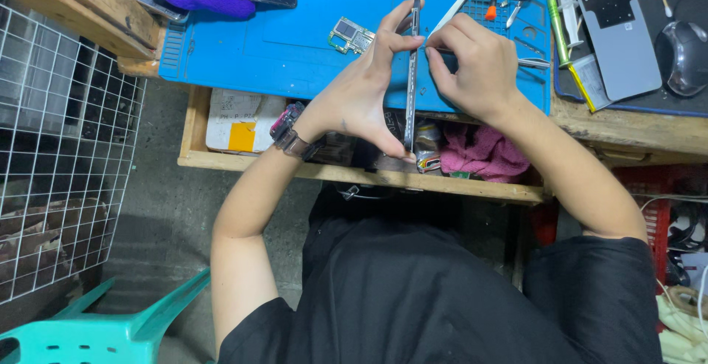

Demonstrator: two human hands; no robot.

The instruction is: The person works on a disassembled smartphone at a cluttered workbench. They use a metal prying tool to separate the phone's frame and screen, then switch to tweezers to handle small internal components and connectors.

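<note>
A circuit board [351, 36] lies on the mat [258, 47], left of the phone [413, 76].

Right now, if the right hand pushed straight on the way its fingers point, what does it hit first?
The right hand points leftward at the phone held on edge; its fingertips already seem to touch that edge. Beyond it is the left hand. Depth is unclear.

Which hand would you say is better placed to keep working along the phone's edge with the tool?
Probably the right hand: it pinches a thin metal tool at the edge of the phone. The left hand grips the phone edge-on over the blue mat, steadying it.
</note>
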